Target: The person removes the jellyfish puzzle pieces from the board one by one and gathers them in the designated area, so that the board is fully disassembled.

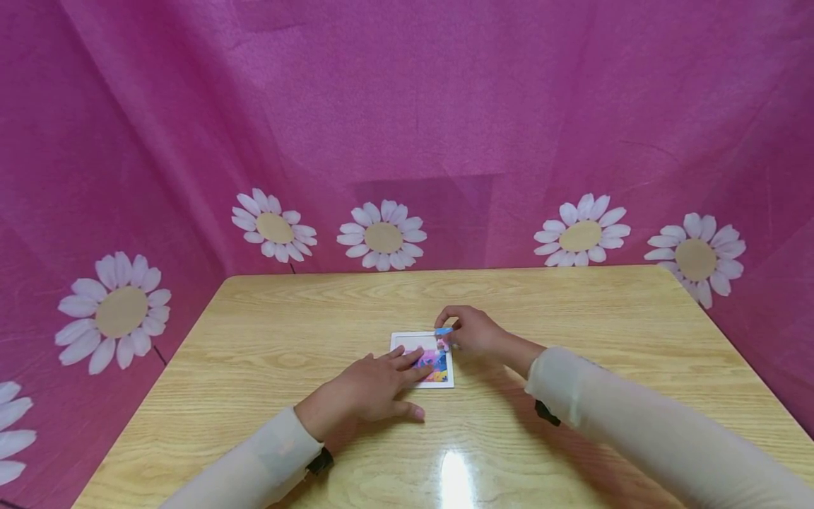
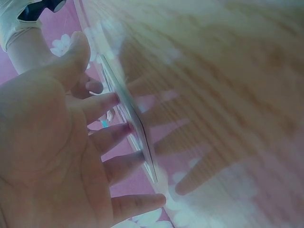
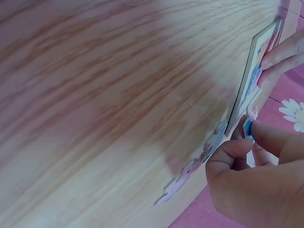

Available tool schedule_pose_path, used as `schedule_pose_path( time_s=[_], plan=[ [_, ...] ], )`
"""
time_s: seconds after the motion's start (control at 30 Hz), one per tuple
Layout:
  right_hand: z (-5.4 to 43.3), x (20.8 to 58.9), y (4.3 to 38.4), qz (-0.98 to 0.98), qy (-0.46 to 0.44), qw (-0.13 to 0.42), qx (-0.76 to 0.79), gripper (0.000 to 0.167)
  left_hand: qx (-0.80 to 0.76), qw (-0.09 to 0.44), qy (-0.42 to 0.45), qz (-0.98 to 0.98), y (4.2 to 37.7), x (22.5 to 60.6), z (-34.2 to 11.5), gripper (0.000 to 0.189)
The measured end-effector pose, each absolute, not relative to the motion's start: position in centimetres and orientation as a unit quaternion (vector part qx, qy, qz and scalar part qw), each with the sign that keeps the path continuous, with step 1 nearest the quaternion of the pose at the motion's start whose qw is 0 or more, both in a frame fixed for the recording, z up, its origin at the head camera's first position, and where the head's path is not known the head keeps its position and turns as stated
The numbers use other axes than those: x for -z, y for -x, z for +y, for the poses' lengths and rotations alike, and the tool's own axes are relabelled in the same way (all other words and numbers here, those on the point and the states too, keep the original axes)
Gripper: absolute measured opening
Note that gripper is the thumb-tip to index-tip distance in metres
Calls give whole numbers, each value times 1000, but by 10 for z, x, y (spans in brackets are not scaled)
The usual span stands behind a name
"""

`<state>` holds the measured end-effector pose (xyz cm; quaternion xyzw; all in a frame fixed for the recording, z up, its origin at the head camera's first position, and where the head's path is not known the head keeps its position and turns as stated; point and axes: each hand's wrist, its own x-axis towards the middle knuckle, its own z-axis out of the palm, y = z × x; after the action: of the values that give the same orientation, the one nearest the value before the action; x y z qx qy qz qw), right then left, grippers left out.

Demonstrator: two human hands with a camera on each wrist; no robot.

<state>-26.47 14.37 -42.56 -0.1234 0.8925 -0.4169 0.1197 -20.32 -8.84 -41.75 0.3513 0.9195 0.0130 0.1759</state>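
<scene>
A jigsaw puzzle tray (image 1: 451, 375) with a white border lies flat on the table. Its near part holds colourful joined pieces (image 1: 440, 365), while the far part shows bare white. My left hand (image 1: 372, 387) rests on it, fingers spread and straight across the near left side; the left wrist view shows the fingertips right at the tray's edge (image 2: 135, 121). Over the far right corner, my right hand (image 1: 475, 332) pinches a small blue and pink puzzle piece (image 1: 442, 339) between thumb and fingers. That piece (image 3: 247, 130) appears tilted in the right wrist view.
Several loose puzzle pieces (image 3: 185, 175) lie on the wooden table (image 1: 305, 318) beside the tray, close to my right hand, hidden behind it in the head view. A pink curtain (image 1: 432, 106) with white flowers hangs behind the table's far edge.
</scene>
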Motion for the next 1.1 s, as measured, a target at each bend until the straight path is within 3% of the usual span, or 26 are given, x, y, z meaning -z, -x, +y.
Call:
schedule_pose_path(
  time_s=[0.57,1.1],
  plan=[
    [173,421,261,889,128,110,425,14,-15,174,-352,920,203,417,-88,82],
    [206,418,258,876,116,139,447,17,-18,172,-357,918,203,418,-88,81]
  ],
)
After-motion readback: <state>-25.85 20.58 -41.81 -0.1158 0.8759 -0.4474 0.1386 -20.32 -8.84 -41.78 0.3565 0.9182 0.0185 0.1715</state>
